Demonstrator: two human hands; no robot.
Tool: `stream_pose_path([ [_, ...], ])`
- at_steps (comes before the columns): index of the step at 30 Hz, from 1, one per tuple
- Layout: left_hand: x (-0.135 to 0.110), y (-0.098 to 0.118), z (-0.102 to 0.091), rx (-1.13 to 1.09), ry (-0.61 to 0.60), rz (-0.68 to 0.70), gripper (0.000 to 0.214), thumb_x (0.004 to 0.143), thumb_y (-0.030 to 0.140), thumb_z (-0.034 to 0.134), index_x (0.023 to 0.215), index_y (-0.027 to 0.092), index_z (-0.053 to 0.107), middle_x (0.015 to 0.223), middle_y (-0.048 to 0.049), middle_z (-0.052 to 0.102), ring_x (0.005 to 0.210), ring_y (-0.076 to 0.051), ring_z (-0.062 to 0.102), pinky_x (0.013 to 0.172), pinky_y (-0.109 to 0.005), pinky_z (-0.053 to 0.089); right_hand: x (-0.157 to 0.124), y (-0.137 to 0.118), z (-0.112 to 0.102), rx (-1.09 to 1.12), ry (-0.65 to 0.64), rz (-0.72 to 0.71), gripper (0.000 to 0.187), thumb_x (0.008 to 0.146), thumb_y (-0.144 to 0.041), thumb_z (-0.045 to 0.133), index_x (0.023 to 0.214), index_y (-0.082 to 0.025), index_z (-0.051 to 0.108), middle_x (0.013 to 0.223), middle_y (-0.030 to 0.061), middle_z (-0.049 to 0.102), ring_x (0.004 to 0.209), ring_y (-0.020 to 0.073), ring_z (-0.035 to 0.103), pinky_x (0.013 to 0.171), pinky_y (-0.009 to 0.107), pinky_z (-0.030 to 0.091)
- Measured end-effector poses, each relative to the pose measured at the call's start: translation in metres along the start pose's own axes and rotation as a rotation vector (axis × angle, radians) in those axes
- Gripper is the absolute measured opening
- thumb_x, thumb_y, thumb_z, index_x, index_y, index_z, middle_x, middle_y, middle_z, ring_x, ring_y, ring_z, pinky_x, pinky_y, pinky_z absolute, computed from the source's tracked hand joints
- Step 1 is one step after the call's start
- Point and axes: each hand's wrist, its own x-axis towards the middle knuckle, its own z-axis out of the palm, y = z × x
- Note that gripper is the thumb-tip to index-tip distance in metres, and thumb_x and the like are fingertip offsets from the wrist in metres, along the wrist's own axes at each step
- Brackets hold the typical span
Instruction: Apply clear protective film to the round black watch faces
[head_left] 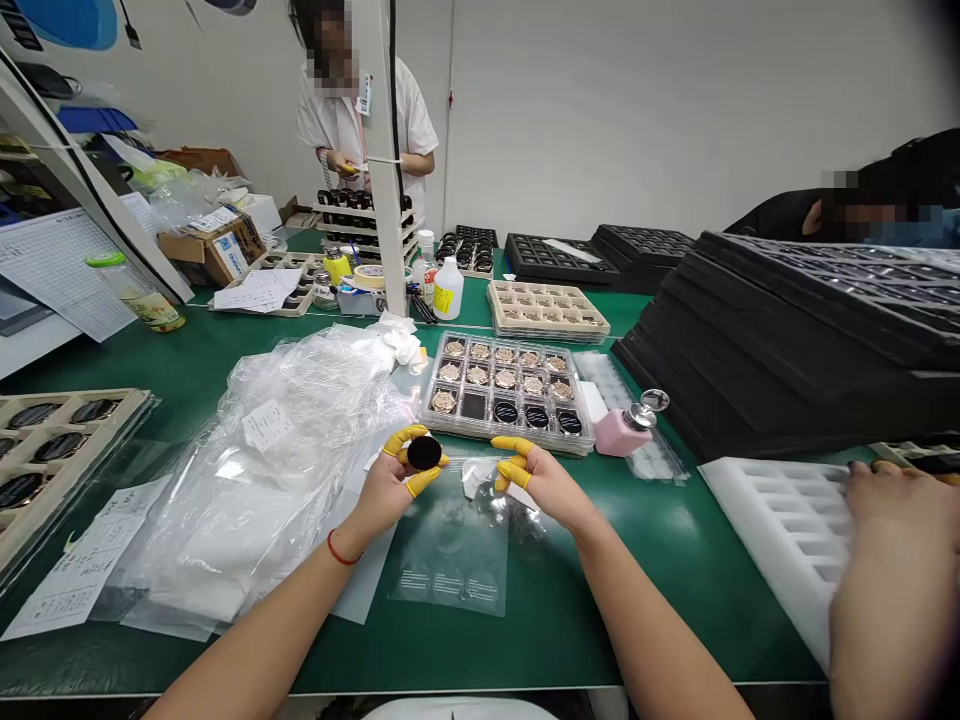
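Note:
My left hand [394,478], wearing yellow finger cots, pinches a round black disc [424,453], its flat dark face turned toward me. To the right, my right hand [541,483] hovers with yellow-covered fingers apart and nothing visible between them. Beneath and between the hands lie a clear plastic sheet [450,560] with printed text and a crumpled white scrap [478,476]. Just beyond them sits a clear compartment tray [504,437] of gold-toned watch parts. Its front row also holds several black round pieces and one dark square compartment without a round piece.
Plastic bags [262,490] cover the left side. A pink pump bottle [624,430] stands right of the tray; black trays [750,340] are stacked behind. At right, another person's arm [892,600] reaches over white foam [780,520]. A person in white [409,115] stands opposite.

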Motion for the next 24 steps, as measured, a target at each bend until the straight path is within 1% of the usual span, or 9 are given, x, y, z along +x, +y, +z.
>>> stream_pose_path([
  [3,0.001,-0.001,0.000,-0.017,-0.021,-0.026,0.057,0.068,0.028,0.073,0.116,0.020,0.043,0.091,-0.0044,0.071,0.092,-0.022,0.068,0.093,-0.040,0.047,0.002,0.001,-0.005,-0.046,0.101,-0.049,0.039,0.078,-0.034,0.059,0.114,-0.020,0.054,0.091,0.0054,0.066,0.088,0.0192,0.061,0.079,0.035,0.048],
  [5,0.000,-0.001,0.001,-0.026,-0.036,-0.037,0.056,0.068,0.027,0.073,0.116,0.020,0.043,0.093,-0.0045,0.071,0.092,-0.022,0.068,0.094,-0.041,0.046,0.003,0.003,-0.007,-0.084,0.163,-0.061,0.032,0.077,-0.035,0.058,0.105,-0.019,0.059,0.098,0.0069,0.065,0.094,0.0203,0.059,0.081,0.035,0.046],
  [9,-0.001,0.000,0.002,-0.040,-0.060,-0.048,0.056,0.069,0.026,0.072,0.115,0.020,0.042,0.094,-0.0044,0.070,0.092,-0.022,0.067,0.095,-0.042,0.046,0.005,0.005,-0.006,-0.220,0.166,-0.022,0.020,0.077,-0.032,0.057,0.089,-0.017,0.063,0.092,0.0060,0.064,0.088,0.0201,0.059,0.081,0.036,0.044],
  [12,-0.001,0.000,0.003,-0.040,-0.069,-0.061,0.056,0.068,0.026,0.073,0.114,0.021,0.042,0.095,-0.0040,0.068,0.092,-0.022,0.067,0.094,-0.042,0.046,0.004,0.004,-0.007,-0.248,0.149,-0.043,0.016,0.076,-0.031,0.057,0.083,-0.018,0.062,0.093,0.0058,0.064,0.088,0.0205,0.058,0.083,0.036,0.043],
  [15,0.000,-0.002,0.004,-0.008,-0.106,-0.097,0.056,0.068,0.025,0.072,0.115,0.021,0.042,0.095,-0.0043,0.066,0.092,-0.022,0.066,0.090,-0.039,0.048,0.000,0.001,-0.009,-0.172,0.131,-0.093,0.017,0.076,-0.034,0.059,0.081,-0.018,0.061,0.097,0.0065,0.064,0.093,0.0216,0.057,0.086,0.036,0.041],
  [18,-0.003,-0.007,0.011,0.055,-0.166,-0.128,0.053,0.069,0.026,0.070,0.115,0.021,0.043,0.091,-0.0028,0.065,0.085,-0.019,0.066,0.081,-0.034,0.050,-0.004,-0.007,-0.005,-0.011,0.111,-0.136,0.019,0.074,-0.038,0.063,0.073,-0.019,0.059,0.104,0.0066,0.061,0.098,0.0220,0.054,0.087,0.035,0.040],
  [21,-0.010,-0.011,0.021,0.139,-0.255,-0.109,0.049,0.071,0.025,0.070,0.113,0.021,0.046,0.086,-0.0008,0.063,0.077,-0.016,0.063,0.075,-0.030,0.050,-0.007,-0.012,0.010,0.158,0.098,-0.092,0.025,0.068,-0.041,0.069,0.065,-0.018,0.058,0.110,0.0062,0.060,0.098,0.0218,0.053,0.086,0.034,0.039],
  [24,-0.017,-0.013,0.028,0.159,-0.335,-0.089,0.047,0.072,0.023,0.068,0.114,0.021,0.047,0.093,-0.0023,0.062,0.082,-0.016,0.061,0.078,-0.031,0.049,-0.007,-0.011,0.030,0.283,0.089,0.001,0.030,0.061,-0.044,0.074,0.061,-0.018,0.059,0.107,0.0060,0.060,0.094,0.0208,0.054,0.086,0.034,0.039],
])
